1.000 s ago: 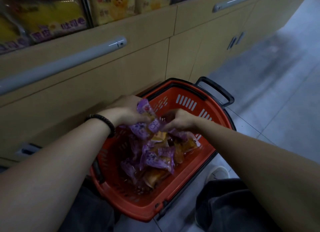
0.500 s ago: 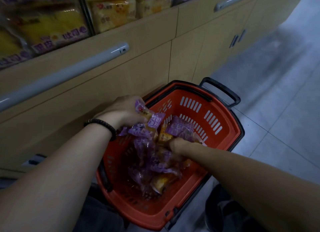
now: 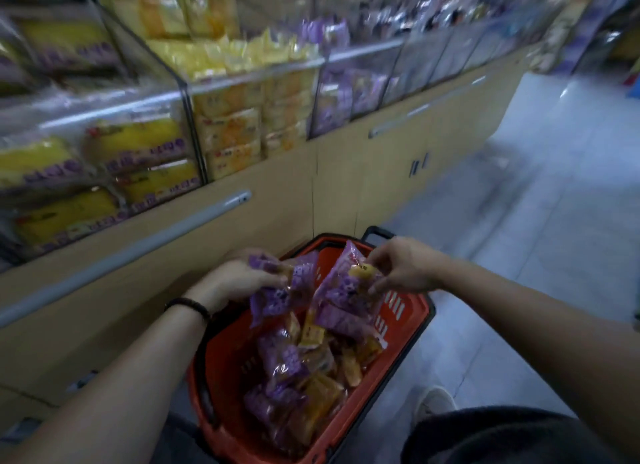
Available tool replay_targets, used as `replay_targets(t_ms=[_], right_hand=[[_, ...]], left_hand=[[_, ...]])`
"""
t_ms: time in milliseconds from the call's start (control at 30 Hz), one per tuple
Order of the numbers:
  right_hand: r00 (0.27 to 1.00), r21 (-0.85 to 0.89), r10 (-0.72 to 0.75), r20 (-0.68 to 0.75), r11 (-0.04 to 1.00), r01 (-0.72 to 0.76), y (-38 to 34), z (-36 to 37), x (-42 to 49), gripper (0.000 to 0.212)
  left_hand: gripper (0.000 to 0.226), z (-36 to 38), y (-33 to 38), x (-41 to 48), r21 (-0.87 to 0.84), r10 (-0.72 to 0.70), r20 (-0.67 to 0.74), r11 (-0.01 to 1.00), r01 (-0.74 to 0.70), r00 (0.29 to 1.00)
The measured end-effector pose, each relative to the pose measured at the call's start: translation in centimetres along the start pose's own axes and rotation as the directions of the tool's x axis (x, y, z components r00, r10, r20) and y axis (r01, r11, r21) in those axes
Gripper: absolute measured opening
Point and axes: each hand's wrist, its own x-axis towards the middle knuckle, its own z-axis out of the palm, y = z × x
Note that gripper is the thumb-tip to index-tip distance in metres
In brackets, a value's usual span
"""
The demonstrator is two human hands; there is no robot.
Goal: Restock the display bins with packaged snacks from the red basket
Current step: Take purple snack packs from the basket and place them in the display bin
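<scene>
The red basket [image 3: 408,311] stands on the floor against the counter, holding several purple and orange snack packets [image 3: 294,370]. My left hand [image 3: 239,276] grips a bunch of purple packets [image 3: 277,293] above the basket's far left corner. My right hand [image 3: 401,266] pinches the top of another purple packet [image 3: 341,287], which hangs over the basket. Clear display bins [image 3: 242,117] full of yellow and purple packs line the counter above.
A beige cabinet front [image 3: 284,193] with grey rail handles [image 3: 138,241] runs along the left. The tiled aisle floor [image 3: 519,193] stretches to the right. My knee [image 3: 502,436] and a white shoe [image 3: 433,399] are beside the basket.
Both hands have lifted out of the basket with purple packets. My right hand, earlier down among the packets, now holds one up. The view has tilted up and shows the bins.
</scene>
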Motion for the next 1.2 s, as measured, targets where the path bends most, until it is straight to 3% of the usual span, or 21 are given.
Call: replay_targets(t_ms=[167, 300, 367, 500, 733, 933, 1033, 1100, 1200], right_hand=[[0.985, -0.096, -0.024, -0.170, 0.995, 0.007, -0.5, -7.8, -3.1, 0.025], [0.952, -0.102, -0.126, -0.280, 0.990, 0.101, -1.9, -13.9, -4.8, 0.031], [0.924, -0.079, -0.178, -0.338, 0.984, 0.161, -2.8, -17.1, -5.5, 0.049], [0.877, -0.254, -0.266, -0.399, 0.952, 0.173, -3.4, -23.3, -4.4, 0.040], [0.722, -0.399, -0.334, -0.606, 0.913, 0.086, -3.2, -32.3, 0.5, 0.042], [0.671, -0.407, -0.267, -0.691, 0.912, -0.056, -3.1, -35.7, 7.7, 0.041], [0.695, -0.444, -0.245, -0.676, 0.888, -0.119, -3.6, -36.5, 11.8, 0.040], [0.729, -0.442, -0.208, -0.653, 0.885, -0.144, -4.3, -36.7, 14.5, 0.036], [0.756, -0.462, -0.182, -0.629, 0.870, -0.174, -5.3, -36.4, 18.4, 0.031]], left_hand=[[0.019, -1.9, 7.6, -2.2, 0.022, 0.193, 0.017, 0.981, -0.193, 0.981], [0.023, -5.7, 15.3, -3.6, 0.239, 0.379, -0.065, 0.904, -0.354, 0.923], [0.026, -7.9, 18.9, -4.0, 0.358, 0.454, -0.080, 0.844, -0.399, 0.888], [0.043, -12.8, 24.7, -3.4, 0.409, 0.609, -0.134, 0.752, -0.517, 0.781], [0.038, -20.7, 30.4, 2.4, 0.514, 0.784, -0.290, 0.612, -0.601, 0.549], [0.037, -23.4, 29.7, 10.1, 0.540, 0.818, -0.435, 0.572, -0.618, 0.377], [0.039, -24.0, 27.6, 13.6, 0.494, 0.804, -0.502, 0.569, -0.658, 0.318], [0.041, -23.9, 26.1, 15.3, 0.487, 0.797, -0.526, 0.567, -0.664, 0.296], [0.038, -23.9, 25.3, 17.0, 0.431, 0.748, -0.571, 0.623, -0.653, 0.338]])
